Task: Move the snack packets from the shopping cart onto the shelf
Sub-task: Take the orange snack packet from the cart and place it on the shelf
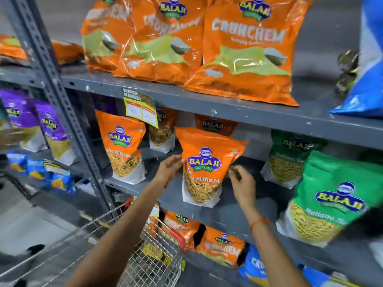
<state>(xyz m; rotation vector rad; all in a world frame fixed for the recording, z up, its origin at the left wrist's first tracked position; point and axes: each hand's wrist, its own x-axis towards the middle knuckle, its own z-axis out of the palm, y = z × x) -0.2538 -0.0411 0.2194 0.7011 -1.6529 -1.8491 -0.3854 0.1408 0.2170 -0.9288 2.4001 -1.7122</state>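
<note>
An orange Balaji snack packet (204, 162) stands upright on the grey middle shelf (234, 206). My left hand (169, 169) touches its left edge with the fingertips. My right hand (241, 183) is at its right side, fingers curled near the edge; whether it grips the packet is unclear. The wire shopping cart (153, 257) sits below my left forearm, with yellowish packets partly visible inside it.
A matching orange packet (122, 146) stands to the left, green Balaji packets (329, 199) to the right. Large orange Crunchem bags (246, 50) fill the upper shelf. A price tag (141, 107) hangs from its edge. A grey upright post (62, 96) stands at left.
</note>
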